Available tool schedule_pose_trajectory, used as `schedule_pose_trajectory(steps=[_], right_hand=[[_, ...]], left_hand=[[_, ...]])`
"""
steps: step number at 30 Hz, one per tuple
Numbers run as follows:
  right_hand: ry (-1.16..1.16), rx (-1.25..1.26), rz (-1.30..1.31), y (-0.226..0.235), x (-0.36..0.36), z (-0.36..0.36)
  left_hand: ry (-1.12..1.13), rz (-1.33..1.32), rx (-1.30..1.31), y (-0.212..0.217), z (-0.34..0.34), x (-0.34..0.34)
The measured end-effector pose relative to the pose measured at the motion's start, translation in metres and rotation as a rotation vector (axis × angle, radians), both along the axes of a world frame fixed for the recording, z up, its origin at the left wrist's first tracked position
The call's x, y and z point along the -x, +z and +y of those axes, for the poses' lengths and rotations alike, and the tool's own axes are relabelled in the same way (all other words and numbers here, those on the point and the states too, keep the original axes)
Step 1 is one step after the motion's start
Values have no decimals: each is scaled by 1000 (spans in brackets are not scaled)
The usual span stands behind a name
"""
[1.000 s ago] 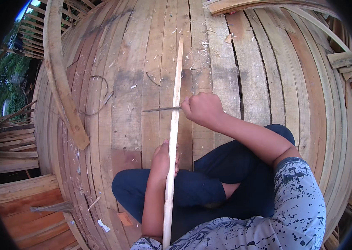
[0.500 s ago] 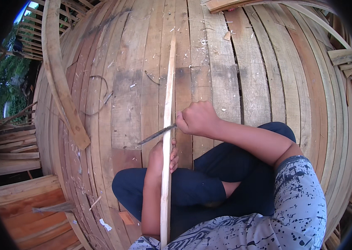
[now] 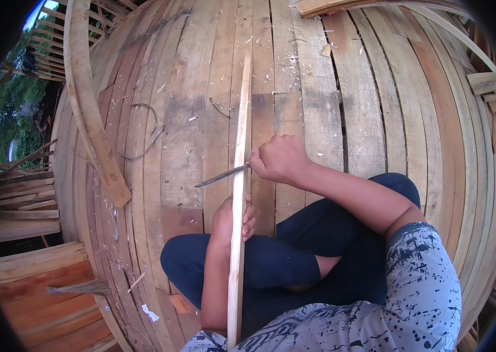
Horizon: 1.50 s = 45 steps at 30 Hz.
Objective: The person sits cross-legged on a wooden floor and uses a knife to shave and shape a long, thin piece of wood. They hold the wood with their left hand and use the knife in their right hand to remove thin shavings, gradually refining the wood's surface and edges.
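I sit cross-legged on a plank floor. A long thin pale wooden strip runs from my lap away across the floor. My left hand grips the strip low down, just above my knee. My right hand is closed on the handle of a knife, whose blade lies across the strip and points left. Pale shavings are scattered over the boards beyond the strip's far end.
A curved thick wooden slat lies on the floor at the left, with a loop of thin wire beside it. Stacked planks sit lower left, with more timber at the right edge. Trees show far left.
My right hand and the knife have slid down the strip toward me. The strip's far end has swung a little to the left. My left hand keeps its hold.
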State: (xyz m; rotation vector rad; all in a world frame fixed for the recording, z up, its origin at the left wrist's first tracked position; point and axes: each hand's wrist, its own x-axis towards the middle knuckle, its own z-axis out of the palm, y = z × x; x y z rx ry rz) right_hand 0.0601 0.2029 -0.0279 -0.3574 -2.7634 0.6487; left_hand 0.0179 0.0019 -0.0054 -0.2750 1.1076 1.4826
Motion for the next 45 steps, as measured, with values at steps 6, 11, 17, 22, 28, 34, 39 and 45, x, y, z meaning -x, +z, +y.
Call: schedule_pose_trajectory(steps=[6,11,17,22,28,34,39,45], right_hand=[[-30,57,-12,6,-9,-11],[-6,84,-64,14,-16,-23],[10,-47,43,-29,5,30],[40,56,42,-7,-2,-5],[-35,5,66,0,-2,-10],[-27,-26,-22,5,1,1],[-95,9,-3,-12,9,22],[-173,33,61,-17,9,14]], left_hand=[[-24,-4,-18,1,-9,-2],[-49,127,87,3,-3,-2],[-29,-49,-35,-2,-4,0],[-35,-21,-29,-4,-6,-7],[-44,178,167,5,-4,-5],[-35,257,209,7,-3,-7],[-49,344,289,13,9,-12],[-42,378,283,10,6,-14]])
